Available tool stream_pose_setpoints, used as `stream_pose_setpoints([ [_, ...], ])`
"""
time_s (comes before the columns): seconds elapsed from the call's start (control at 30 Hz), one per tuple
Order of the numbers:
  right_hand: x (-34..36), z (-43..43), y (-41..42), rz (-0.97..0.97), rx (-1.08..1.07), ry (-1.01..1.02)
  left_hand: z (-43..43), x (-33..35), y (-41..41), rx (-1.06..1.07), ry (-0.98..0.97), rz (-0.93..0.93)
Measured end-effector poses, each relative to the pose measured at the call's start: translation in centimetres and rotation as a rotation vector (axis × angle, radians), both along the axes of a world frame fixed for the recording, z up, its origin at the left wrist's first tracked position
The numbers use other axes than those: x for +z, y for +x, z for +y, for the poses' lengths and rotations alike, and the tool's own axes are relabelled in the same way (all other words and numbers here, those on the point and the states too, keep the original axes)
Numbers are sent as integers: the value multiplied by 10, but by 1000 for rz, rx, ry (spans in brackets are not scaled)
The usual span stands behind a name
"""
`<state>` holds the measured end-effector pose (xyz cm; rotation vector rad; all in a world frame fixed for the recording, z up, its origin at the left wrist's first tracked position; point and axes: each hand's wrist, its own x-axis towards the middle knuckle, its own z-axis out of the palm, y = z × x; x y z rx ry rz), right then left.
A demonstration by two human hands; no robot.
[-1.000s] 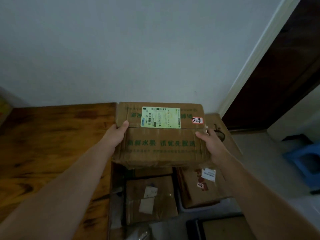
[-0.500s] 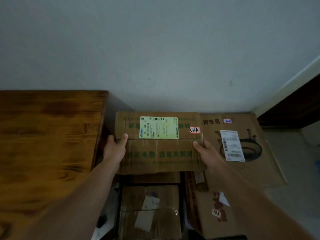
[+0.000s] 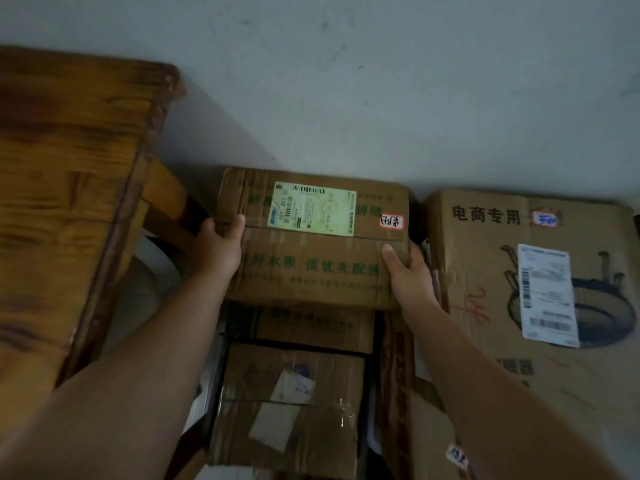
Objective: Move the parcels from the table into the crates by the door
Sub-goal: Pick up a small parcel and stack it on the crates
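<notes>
Against the pale wall, beside the wooden table, the left hand and right hand grip opposite ends of a labelled parcel above other stacked boxes.

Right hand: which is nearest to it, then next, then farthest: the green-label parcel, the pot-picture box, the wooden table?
1. Green-label parcel, held by the right hand.
2. Pot-picture box, just to the right.
3. Wooden table, far left.
</notes>
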<state>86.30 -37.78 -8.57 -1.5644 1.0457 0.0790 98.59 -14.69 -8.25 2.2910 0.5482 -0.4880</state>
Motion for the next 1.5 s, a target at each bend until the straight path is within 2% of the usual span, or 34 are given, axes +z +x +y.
stream_pose_setpoints([
  [0.1,0,4,-7,39,-10,-7,4,-1,-9,-30,53,21],
  [0.2,7,4,-6,73,-38,6,7,2,-16,27,10,85],
  [0.37,8,4,-6,65,-21,-47,3,0,-18,34,-50,47],
  [0.57,0,7,-4,71,8,-83,4,-11,-14,0,-16,80],
  [0.7,18,8,0,168,42,-89,1,8,-10,22,-42,156],
  [0.87,68,20,-3,191,33,-124,-11,60,-24,1,-114,108],
  [1.07,168,47,-29,53,-54,-176,-16,153,-69,-151,-277,-32],
  [1.23,247,70,-67,-60,-82,-186,1,227,-104,-240,-287,-117],
  [1.37,277,91,-99,-110,-34,-219,22,272,-129,-262,-307,-185],
  [1.5,297,117,-132,-197,-66,-116,45,304,-165,-232,-349,-248],
])
